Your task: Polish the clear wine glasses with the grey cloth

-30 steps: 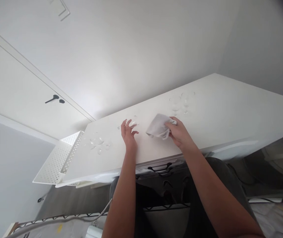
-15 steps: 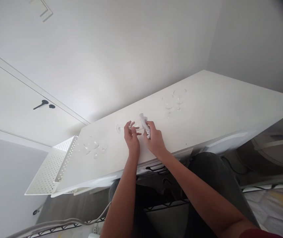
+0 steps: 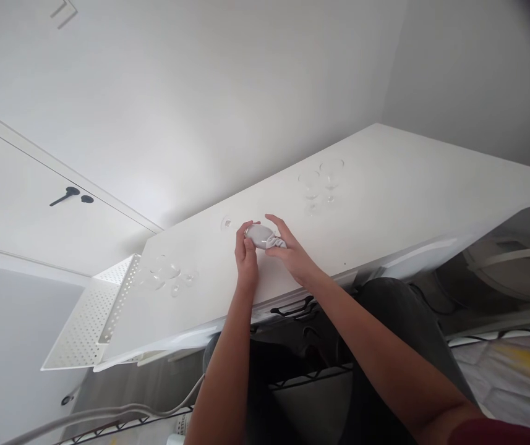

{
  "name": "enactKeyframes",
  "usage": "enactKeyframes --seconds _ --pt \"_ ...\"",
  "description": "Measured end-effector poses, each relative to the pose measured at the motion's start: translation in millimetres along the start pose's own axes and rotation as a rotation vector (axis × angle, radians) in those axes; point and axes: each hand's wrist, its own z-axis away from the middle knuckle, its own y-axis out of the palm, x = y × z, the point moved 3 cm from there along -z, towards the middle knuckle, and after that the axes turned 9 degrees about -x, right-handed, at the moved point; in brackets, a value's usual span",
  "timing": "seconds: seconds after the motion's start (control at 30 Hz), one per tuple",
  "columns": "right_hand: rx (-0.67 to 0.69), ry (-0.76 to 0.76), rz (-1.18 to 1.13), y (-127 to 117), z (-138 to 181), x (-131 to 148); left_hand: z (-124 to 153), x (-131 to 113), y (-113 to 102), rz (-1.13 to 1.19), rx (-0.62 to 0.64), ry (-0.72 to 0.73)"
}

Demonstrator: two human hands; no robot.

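A clear stemmed glass [image 3: 241, 229] lies on its side above the white tabletop [image 3: 385, 204], its round foot pointing left. My left hand [image 3: 246, 253] is closed round the glass's bowl. My right hand [image 3: 287, 247] grips a white cloth [image 3: 265, 237] that is stuffed into the bowl and bunched at its mouth. Both hands meet over the middle of the table.
Two upright clear glasses [image 3: 320, 182] stand further back on the right. Several more glasses [image 3: 165, 275] sit near the table's left end, beside a white perforated tray [image 3: 88, 315]. A door with a black lever handle [image 3: 65, 196] is on the left wall.
My right hand brought the loose cloth leftward to the glass and pushed it into the bowl. My left hand went from resting open by the glass to gripping it.
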Motion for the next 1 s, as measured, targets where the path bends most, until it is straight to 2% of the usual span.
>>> enactKeyframes --seconds 0.1,0.17,0.2,0.27,0.37,0.43,0.5,0.6,0.67,0.7,0.77,0.87,0.93,1.0 --pt "0.005 0.229 -0.416 -0.7 -7.4 -9.3 2.0 -6.8 2.3 -0.063 0.014 0.100" --pt "0.017 0.270 -0.504 -4.7 -10.0 -10.5 3.0 -8.0 3.6 -0.085 0.034 0.126" --pt "0.007 0.230 -0.450 -8.2 -10.0 -8.7 2.9 -7.2 3.1 -0.094 0.017 0.122" --pt "0.023 0.049 -0.178 -14.2 -6.8 -0.1 1.9 -2.7 -0.2 -0.124 -0.067 0.085" --pt "0.254 -0.255 0.323 -11.7 3.6 14.2 0.0 7.1 -4.6 -0.156 -0.163 -0.020" --pt "0.393 -0.332 0.472 -7.6 7.8 16.6 -0.5 11.2 -3.9 -0.141 -0.143 -0.085" --pt "0.329 -0.292 0.434 -7.4 4.5 14.4 0.2 9.5 -0.9 -0.089 -0.096 -0.095" --pt "0.061 -0.051 0.089 -14.0 -6.5 4.3 3.9 -1.9 5.2 0.033 0.011 -0.030" --pt "-0.013 0.111 -0.141 -18.0 -10.3 -0.7 6.9 -9.4 7.9 0.037 0.079 0.021" --pt "-0.020 0.135 -0.179 -19.8 -10.6 0.2 7.8 -11.4 8.2 0.012 0.095 0.039" --pt "0.028 0.024 -0.049 -22.4 -8.4 9.4 7.9 -11.0 6.0 -0.053 0.068 0.054" --pt "0.271 -0.306 0.371 -15.9 2.0 25.9 5.1 -1.7 -0.1 -0.112 -0.041 0.000" --pt "0.391 -0.430 0.538 -8.7 8.0 28.0 3.6 4.5 -1.7 -0.123 -0.078 -0.054" --pt "0.342 -0.431 0.559 -4.4 7.7 23.8 3.2 5.8 0.0 -0.098 -0.072 -0.080"
